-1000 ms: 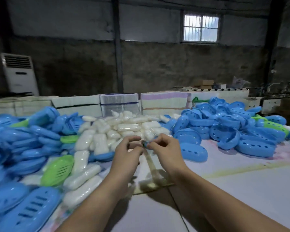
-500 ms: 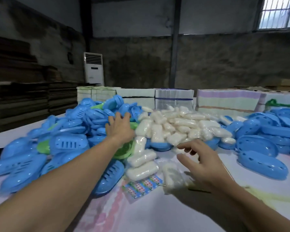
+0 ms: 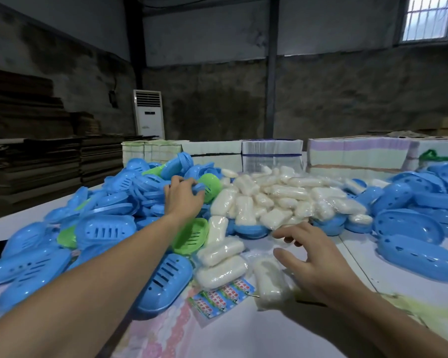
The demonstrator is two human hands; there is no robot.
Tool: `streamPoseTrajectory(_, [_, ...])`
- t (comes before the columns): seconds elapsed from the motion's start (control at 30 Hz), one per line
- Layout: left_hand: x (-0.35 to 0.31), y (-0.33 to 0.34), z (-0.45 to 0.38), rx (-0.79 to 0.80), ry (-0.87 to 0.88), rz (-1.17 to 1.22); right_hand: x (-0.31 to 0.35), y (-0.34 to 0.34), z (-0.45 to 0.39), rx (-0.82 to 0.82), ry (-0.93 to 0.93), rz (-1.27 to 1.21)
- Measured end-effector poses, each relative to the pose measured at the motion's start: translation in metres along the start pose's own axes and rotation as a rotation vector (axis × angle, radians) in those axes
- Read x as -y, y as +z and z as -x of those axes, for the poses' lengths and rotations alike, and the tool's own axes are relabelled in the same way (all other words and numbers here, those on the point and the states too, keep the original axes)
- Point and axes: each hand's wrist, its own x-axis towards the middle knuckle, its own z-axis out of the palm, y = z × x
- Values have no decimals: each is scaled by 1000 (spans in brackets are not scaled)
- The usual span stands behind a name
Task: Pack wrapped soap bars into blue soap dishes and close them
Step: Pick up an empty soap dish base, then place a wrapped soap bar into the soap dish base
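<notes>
While a wrapped soap bar (image 3: 269, 282) lies on the table (image 3: 282, 337) just beside the right hand (image 3: 318, 264), that hand hovers over it with fingers spread and lightly bent, holding nothing, seemingly poised to pick it up. Reaching across, the left hand (image 3: 183, 198) curls its fingers over a blue dish piece (image 3: 199, 188) at the top of the heap of blue dishes (image 3: 106, 228), likely to pull out a case for that bar; how firm the grip is cannot be told. Between the two hands sits the mound of wrapped soap bars (image 3: 274, 197), close enough for either hand. A few green dishes (image 3: 192, 236) are mixed in, and more blue dishes (image 3: 411, 228) lie to the right. Printed leaflets (image 3: 221, 298) rest beside the near bars.
</notes>
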Motion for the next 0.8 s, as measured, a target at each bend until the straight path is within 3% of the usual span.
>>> streamPoseTrajectory(0.13, [-58, -8, 22, -31, -58, 711, -1, -2, -1, -30, 54, -28])
streamPoseTrajectory(0.23, [-101, -10, 47, 47, -351, 1258, 0, -8, 3, -73, 92, -77])
streamPoseTrajectory(0.37, [-112, -6, 80, 339, -713, 1862, -5, -20, 2, -132, 157, -144])
streamPoseTrajectory(0.53, [-102, -7, 93, 449, -823, 2050, -6, -27, 2, -172, 192, -169])
streamPoseTrajectory(0.8, [-93, -21, 90, 309, -899, 2136, 2, -26, 5, -151, 150, -121])
